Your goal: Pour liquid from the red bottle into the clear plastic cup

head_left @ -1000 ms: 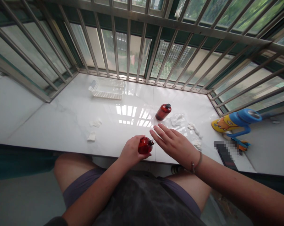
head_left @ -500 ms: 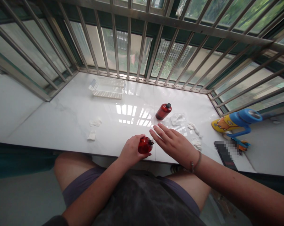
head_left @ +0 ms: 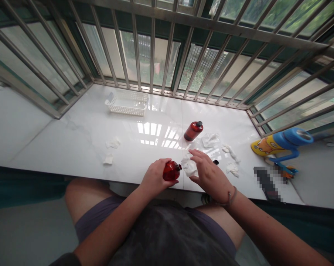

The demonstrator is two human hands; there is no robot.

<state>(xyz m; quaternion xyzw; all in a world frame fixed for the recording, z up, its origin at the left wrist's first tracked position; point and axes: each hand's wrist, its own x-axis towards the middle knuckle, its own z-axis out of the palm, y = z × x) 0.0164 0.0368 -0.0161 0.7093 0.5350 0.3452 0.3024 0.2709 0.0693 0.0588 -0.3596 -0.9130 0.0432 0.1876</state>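
My left hand [head_left: 155,175] is wrapped round a red translucent bottle [head_left: 171,170], which has no cap on and tilts with its dark neck to the right. Facing that neck is the neck of a small clear bottle [head_left: 189,165], with a whitish look to its body. My right hand [head_left: 211,175] curves round this clear bottle, thumb below and fingers above, hiding its far end. A small black cap [head_left: 215,162] lies just beyond my right knuckles. Farther back, a second red bottle [head_left: 193,131] stands with its black cap on.
A white perforated basket [head_left: 127,104] sits by the barred window. Crumpled white tissues [head_left: 108,159] lie at left, others [head_left: 232,169] at right near a clear plastic packet [head_left: 210,140]. A blue-and-yellow flask [head_left: 280,142] and a blurred dark object [head_left: 266,181] are at far right.
My right hand has gone from stretched fingers to a curl round the clear bottle, which now shows beside the red one. The black cap has come into view. My left hand stays put.
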